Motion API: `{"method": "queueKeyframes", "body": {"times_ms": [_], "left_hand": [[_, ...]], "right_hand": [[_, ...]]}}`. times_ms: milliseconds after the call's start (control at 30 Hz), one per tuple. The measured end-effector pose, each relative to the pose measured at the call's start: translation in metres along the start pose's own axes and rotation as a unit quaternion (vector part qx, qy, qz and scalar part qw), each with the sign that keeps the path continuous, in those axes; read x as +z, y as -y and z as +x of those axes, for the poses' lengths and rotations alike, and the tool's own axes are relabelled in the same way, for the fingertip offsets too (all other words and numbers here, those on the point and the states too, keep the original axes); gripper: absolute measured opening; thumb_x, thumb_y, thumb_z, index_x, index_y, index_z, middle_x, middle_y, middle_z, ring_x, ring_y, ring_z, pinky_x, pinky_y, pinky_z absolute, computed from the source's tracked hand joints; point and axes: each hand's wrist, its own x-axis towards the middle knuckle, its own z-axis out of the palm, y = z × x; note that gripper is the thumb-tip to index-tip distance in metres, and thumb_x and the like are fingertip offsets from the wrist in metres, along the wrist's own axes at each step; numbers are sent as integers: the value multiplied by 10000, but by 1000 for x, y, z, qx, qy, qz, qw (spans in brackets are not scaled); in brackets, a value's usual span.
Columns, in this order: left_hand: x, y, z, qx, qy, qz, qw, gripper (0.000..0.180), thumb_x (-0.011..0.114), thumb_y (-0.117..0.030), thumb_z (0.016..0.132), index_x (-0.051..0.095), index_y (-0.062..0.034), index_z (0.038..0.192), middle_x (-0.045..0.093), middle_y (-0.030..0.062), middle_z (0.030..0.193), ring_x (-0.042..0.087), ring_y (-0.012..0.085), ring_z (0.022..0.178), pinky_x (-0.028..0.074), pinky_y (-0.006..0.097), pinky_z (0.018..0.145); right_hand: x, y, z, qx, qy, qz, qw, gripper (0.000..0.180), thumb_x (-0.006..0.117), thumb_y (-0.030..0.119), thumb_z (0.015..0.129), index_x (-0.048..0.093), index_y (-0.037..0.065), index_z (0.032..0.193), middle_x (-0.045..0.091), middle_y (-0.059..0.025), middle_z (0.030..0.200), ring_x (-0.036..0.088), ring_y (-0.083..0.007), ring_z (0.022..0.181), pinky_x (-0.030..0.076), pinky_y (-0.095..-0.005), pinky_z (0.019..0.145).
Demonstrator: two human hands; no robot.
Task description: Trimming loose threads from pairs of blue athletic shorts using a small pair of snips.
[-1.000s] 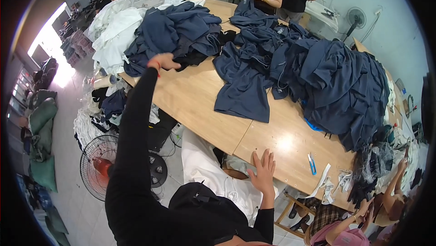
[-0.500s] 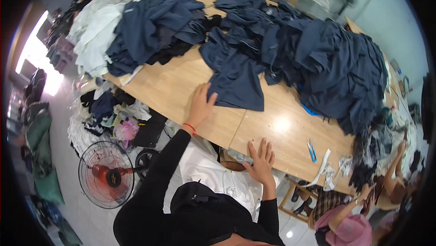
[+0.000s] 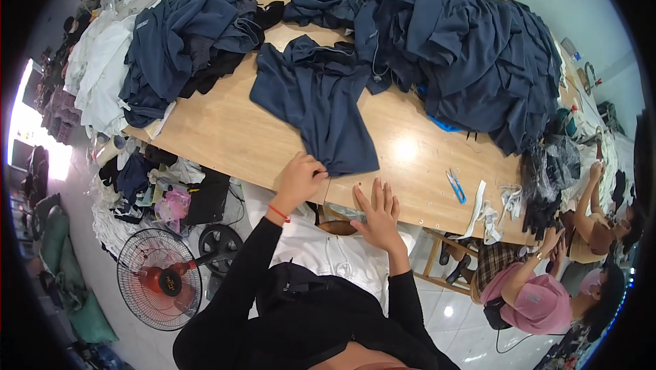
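Dark navy shorts point(image 3: 335, 110) with a light drawstring at the waist lie on the wooden table point(image 3: 219, 124), one leg reaching toward me. My left hand point(image 3: 299, 180) has its fingers curled in a pinch at the hem corner of that leg. To the right of it, my right hand point(image 3: 380, 216) rests at the table's near edge with fingers stretched and apart, holding nothing and not touching the shorts. Blue-handled thread snips point(image 3: 456, 187) lie on the table farther right, beside a white fabric strip point(image 3: 477, 207).
A big navy garment pile point(image 3: 471, 62) covers the far right, another navy pile point(image 3: 184, 35) the far left next to white cloth point(image 3: 102, 76). A standing fan point(image 3: 160, 278) is on the floor at left. A person in a pink top point(image 3: 529, 298) sits at the right.
My left hand went from open on the table to pinching the hem. The shorts' near leg has come closer to me. My right hand stays spread. The view has shifted.
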Motion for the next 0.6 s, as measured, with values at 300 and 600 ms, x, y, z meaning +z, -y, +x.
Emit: {"method": "queueKeyframes", "body": {"times_ms": [300, 600], "left_hand": [[-15, 30, 31, -50, -152, 123, 979, 310, 816, -177, 884, 715, -13, 1126, 641, 189, 1078, 646, 405, 1032, 550, 471, 904], [2, -67, 4, -33, 61, -149, 986, 358, 907, -317, 812, 778, -60, 1024, 690, 121, 1014, 700, 360, 1015, 575, 425, 899]], "right_hand": [[-2, -7, 0, -16, 9, 17, 1000, 905, 782, 435, 942, 318, 350, 1714, 73, -270, 1795, 25, -515, 1644, 98, -681, 1260], [10, -28, -24, 124, -328, 341, 872, 613, 728, 92, 1019, 401, -72, 1510, 485, -277, 1554, 573, -348, 1360, 444, -408, 1163]]}}
